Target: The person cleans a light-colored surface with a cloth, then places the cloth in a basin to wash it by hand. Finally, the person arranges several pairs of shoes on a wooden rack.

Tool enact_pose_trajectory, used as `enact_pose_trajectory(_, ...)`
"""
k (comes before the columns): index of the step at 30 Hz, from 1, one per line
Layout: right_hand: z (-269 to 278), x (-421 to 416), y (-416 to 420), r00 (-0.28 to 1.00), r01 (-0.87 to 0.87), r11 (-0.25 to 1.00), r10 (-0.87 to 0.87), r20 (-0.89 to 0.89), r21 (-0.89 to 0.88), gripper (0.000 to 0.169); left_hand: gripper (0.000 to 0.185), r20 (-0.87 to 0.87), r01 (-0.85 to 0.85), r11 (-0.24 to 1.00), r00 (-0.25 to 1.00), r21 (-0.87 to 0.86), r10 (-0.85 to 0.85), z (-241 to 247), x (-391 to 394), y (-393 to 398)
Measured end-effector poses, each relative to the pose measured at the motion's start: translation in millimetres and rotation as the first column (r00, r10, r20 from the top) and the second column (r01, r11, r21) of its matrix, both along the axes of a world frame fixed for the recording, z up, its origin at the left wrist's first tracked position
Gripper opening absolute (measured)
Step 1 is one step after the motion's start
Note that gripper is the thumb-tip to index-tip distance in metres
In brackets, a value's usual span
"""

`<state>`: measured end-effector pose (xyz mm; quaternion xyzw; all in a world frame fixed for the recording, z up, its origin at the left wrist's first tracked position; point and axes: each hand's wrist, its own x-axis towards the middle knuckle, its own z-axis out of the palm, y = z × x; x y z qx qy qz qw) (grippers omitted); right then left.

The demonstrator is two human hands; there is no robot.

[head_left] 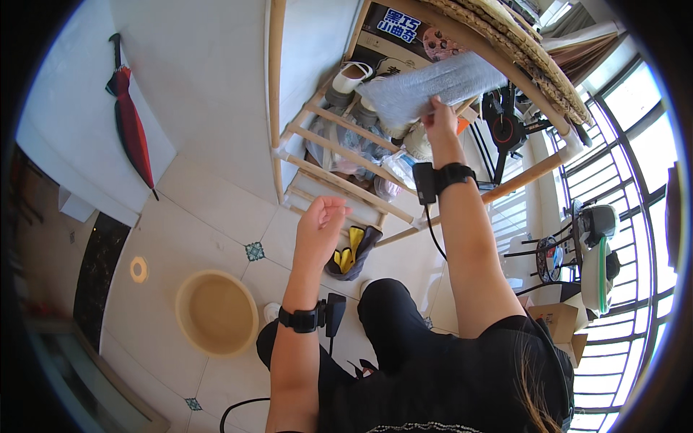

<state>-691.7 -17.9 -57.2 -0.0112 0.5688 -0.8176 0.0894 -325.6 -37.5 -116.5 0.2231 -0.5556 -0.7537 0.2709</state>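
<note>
My right hand (441,122) grips the near edge of a grey-white sheet (438,81), whose material is blurred by motion. The sheet hangs over a wooden-pole rack (346,142) and partly covers the shoes on it. A white shoe (351,78) stands on the rack at the sheet's left end. Below the upper poles lie clear plastic bags (338,143) with things inside. My left hand (322,224) is in front of the rack's lower poles, its fingers loosely curled and nothing visible in them. Both wrists wear black straps with small box-shaped devices.
A beige basin (217,314) rests on the tiled floor to the left. Dark grey and yellow items (352,254) lie by the rack's foot. A red umbrella (131,127) hangs at the left wall. Right are an exercise machine (503,130), a cardboard box (555,319) and barred windows.
</note>
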Motion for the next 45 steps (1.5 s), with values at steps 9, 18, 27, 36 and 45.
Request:
enact_pose_trajectory(9,-35.5,-21.3,-74.1,0.905,-0.378,0.919,0.392,0.165,-0.11,0.018,0.019,0.031,-0.002,1.0,1.0,-0.019,0.003,3.4,-5.7,5.2)
enact_pose_trajectory(18,-38.0,20.9,-13.3,0.98,0.074,0.836,0.039,-0.193,0.544,0.03,0.018,0.06,0.021,1.0,0.998,-0.018,-0.02,-1.2,-2.4,3.9)
enact_pose_trajectory(27,-48.9,-8.0,36.2,0.953,0.255,0.336,-0.247,-0.177,0.907,0.072,0.018,0.088,0.045,0.998,0.995,-0.047,-0.04,-3.3,-3.4,3.0)
enact_pose_trajectory(36,-76.8,-92.9,70.1,0.996,0.047,0.36,-0.088,-0.017,0.932,0.034,0.018,0.062,0.069,0.997,0.996,-0.021,-0.068,0.8,-9.0,7.9)
enact_pose_trajectory(45,-76.2,-106.9,66.1,0.894,0.386,0.128,0.192,-0.404,0.914,0.035,0.018,0.147,0.067,0.997,0.987,-0.023,-0.063,1.9,1.3,5.7)
